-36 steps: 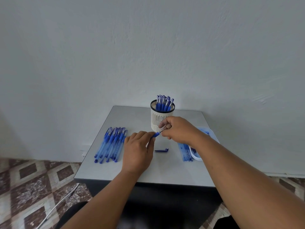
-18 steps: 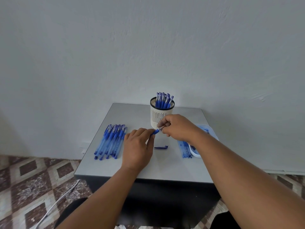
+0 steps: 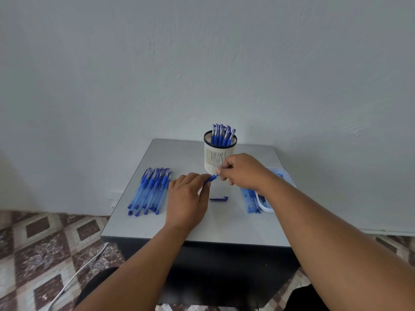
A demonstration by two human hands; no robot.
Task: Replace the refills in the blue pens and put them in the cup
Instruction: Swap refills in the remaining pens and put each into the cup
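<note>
I hold one blue pen [image 3: 210, 178] between my two hands, just in front of the cup [image 3: 219, 153]. My left hand [image 3: 187, 198] is closed around the barrel, and the dark grip section of the pen comes out between my thumb and fingers. My right hand [image 3: 241, 170] is pinched on the tip end, so its grip is also closed on the same pen. Compared with one second ago my hands sit almost in the same place in front of the cup, and the right fingers have closed a little tighter over the tip; I think I am screwing or pushing the front part back, but the fingers hide the joint, so I cannot tell if the refill is already inside.

The pen cap [image 3: 219, 198] lies alone on the desk [image 3: 224, 223], in front of the cup and just below my hands. It must go on before the pen goes in. To the left of the cup a row of pens [image 3: 150, 190] waits. To the right of the cup are the refills [image 3: 250, 199] beside a white tray [image 3: 267, 206]. The cup already has several pens standing in it.
</note>
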